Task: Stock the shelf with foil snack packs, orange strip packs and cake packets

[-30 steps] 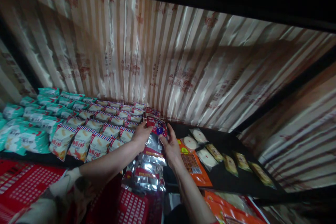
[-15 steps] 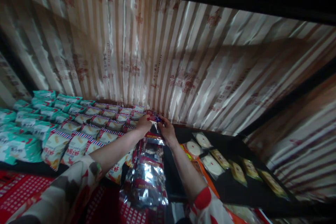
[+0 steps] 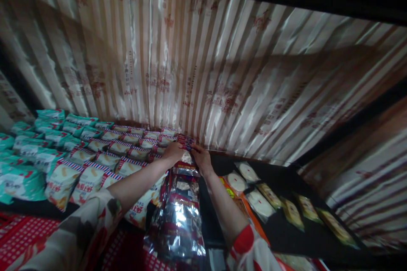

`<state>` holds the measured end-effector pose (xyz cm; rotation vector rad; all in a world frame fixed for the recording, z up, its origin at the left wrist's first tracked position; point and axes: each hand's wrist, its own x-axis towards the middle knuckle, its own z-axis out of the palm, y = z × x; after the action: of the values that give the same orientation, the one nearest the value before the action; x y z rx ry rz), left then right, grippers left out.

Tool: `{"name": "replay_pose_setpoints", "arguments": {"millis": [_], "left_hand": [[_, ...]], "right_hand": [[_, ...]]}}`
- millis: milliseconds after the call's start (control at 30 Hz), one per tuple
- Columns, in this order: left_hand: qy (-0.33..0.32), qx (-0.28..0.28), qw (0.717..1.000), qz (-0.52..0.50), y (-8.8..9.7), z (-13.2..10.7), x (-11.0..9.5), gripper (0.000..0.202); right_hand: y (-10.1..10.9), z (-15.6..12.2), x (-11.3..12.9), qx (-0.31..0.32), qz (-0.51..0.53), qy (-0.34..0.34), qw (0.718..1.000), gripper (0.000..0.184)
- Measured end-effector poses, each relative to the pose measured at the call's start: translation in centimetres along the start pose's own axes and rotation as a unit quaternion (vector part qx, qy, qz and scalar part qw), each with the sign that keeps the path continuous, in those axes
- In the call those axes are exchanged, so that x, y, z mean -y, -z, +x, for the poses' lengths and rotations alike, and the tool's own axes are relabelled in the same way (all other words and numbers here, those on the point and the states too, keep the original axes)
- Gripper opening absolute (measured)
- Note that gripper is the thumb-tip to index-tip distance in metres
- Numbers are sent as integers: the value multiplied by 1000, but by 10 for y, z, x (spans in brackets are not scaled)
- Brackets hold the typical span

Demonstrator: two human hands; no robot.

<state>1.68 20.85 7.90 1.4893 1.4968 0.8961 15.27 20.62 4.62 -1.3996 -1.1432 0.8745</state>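
At the back of the dark shelf, a dark red snack packet stands between my two hands. My left hand is closed on its left side, the fingertips partly hidden. On the packet's right side my right hand pinches the edge with thumb and fingers. In front of it, a row of shiny silver and dark red packets runs toward me between my forearms. Left of my left hand are rows of white packets with striped tops.
Turquoise packets fill the shelf's left end. To the right lie round white items in clear wrap, yellow packets and an orange package. A red basket is below the front edge. Pleated patterned sheeting backs the shelf.
My right fingers have shifted slightly lower and to the left along the packet, and more of the pale patch beneath my hands shows. Both hands stay at the same spot.
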Motion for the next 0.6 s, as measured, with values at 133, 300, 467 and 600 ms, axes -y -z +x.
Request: {"name": "replay_pose_setpoints", "arguments": {"millis": [133, 300, 467, 600], "left_hand": [[33, -23, 987, -158, 6, 3, -8, 20], [54, 15, 970, -236, 14, 14, -15, 25], [78, 30, 968, -238, 13, 23, -11, 27], [72, 24, 974, -215, 9, 29, -8, 30]], "right_hand": [[-3, 1, 15, 6, 134, -64, 989, 39], [2, 5, 25, 29, 196, -95, 976, 39], [7, 6, 17, 62, 173, -90, 979, 42], [7, 5, 12, 58, 153, -76, 984, 42]]}}
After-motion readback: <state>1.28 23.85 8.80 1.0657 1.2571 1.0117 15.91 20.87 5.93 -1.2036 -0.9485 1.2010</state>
